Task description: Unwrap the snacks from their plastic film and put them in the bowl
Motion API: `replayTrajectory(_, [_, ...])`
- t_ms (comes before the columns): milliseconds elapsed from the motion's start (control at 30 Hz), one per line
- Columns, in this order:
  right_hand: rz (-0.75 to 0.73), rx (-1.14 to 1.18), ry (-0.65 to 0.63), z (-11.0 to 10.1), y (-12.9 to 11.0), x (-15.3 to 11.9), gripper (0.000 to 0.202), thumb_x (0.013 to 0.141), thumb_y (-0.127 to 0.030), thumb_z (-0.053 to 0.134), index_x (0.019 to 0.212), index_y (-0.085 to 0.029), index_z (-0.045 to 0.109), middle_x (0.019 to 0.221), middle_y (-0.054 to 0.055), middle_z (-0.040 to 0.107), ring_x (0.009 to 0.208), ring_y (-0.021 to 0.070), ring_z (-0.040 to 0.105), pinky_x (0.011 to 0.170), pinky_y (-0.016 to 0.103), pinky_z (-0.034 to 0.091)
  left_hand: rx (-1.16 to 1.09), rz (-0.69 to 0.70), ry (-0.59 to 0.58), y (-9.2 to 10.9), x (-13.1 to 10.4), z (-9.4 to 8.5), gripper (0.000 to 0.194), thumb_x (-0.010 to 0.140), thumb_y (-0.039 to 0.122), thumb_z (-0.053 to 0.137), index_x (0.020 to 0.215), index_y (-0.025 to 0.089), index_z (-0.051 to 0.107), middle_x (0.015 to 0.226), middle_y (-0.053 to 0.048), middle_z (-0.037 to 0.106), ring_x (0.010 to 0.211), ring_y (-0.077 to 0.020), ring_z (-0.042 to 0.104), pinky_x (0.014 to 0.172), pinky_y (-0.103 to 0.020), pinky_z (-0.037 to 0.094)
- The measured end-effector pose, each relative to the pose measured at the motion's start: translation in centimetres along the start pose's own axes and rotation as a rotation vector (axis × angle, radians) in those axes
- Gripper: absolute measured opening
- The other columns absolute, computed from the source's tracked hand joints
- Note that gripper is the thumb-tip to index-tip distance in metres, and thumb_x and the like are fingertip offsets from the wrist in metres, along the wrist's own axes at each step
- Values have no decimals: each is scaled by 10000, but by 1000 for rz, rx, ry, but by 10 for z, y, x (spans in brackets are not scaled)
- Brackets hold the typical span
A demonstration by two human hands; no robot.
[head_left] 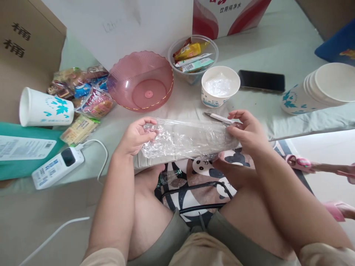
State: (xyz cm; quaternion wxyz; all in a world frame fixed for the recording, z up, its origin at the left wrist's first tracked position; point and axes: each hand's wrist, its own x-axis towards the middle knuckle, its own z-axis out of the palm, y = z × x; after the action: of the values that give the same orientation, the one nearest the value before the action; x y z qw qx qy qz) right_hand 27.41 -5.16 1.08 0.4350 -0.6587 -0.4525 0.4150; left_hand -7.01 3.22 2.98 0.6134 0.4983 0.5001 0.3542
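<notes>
Left hand point(136, 136) and right hand point(245, 127) each pinching an end of crinkly clear plastic point(188, 138), mid-frame. Pink bowl point(122, 87) sits upper left

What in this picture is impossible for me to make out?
All in the head view:
Clear plastic film: gripped spots, hidden by the fingers.
Middle paper cup: inner bottom, hidden by crumpled plastic.
Blue object: cut off by right edge.
White device: fine print, too small.
</notes>
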Motion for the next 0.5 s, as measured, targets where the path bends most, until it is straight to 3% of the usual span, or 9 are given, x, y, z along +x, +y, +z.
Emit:
replayTrajectory(100, [-67, -188, 93, -7, -2, -2, 270, 767, -280, 688, 1035, -256, 684, 807, 15, 621, 617, 152, 517, 550, 297, 413, -40, -53, -59, 4, -5, -5, 463, 508, 151, 874, 942, 194, 719, 1098, -70, 642, 782, -157, 668, 394, -153, 402])
replayTrajectory(167, [-196, -277, 256, -10, -2, -4, 163, 810, -332, 680, 957, -263, 696, 818, 40, 632, 697, 190, 563, 648, 355, 482, -80, -59, -126, 5, -8, -8, 474, 511, 160, 871, 961, 203, 729, 1239, -92, 617, 801, -158, 671, 368, -144, 377])
replayTrajectory(233, [-298, -233, 324, -9, -4, -6, 149, 858, -392, 664, 940, -269, 679, 902, 66, 670, 805, 222, 613, 777, 410, 526, -128, -56, -202, 6, -11, -8, 456, 512, 179, 867, 949, 210, 741, 1302, -104, 599, 786, -162, 672, 338, -148, 345])
replayTrajectory(300, [-308, -81, 173, 0, -7, -9, 221, 889, -454, 649, 1004, -266, 660, 1003, 77, 706, 933, 241, 661, 893, 442, 545, -162, -61, -294, 5, -14, -5, 420, 516, 200, 864, 920, 214, 747, 1278, -114, 613, 740, -169, 672, 316, -169, 326])
replayTrajectory(433, [-220, 141, -457, 36, -20, -18, 580, 774, -494, 789, 1265, -256, 595, 1322, 104, 676, 1245, 264, 639, 1059, 456, 530, -169, -78, -518, 2, -15, 9, 336, 525, 229, 871, 834, 207, 740, 1147, -128, 678, 608, -178, 672, 364, -247, 423])
replayTrajectory(500, [-162, 105, -695, 54, -26, -23, 581, 749, -421, 810, 1259, -236, 601, 1247, 98, 710, 1161, 243, 676, 979, 416, 566, -166, -78, -591, 0, -15, 15, 333, 527, 229, 882, 822, 223, 727, 1117, -113, 711, 576, -175, 673, 431, -285, 494])
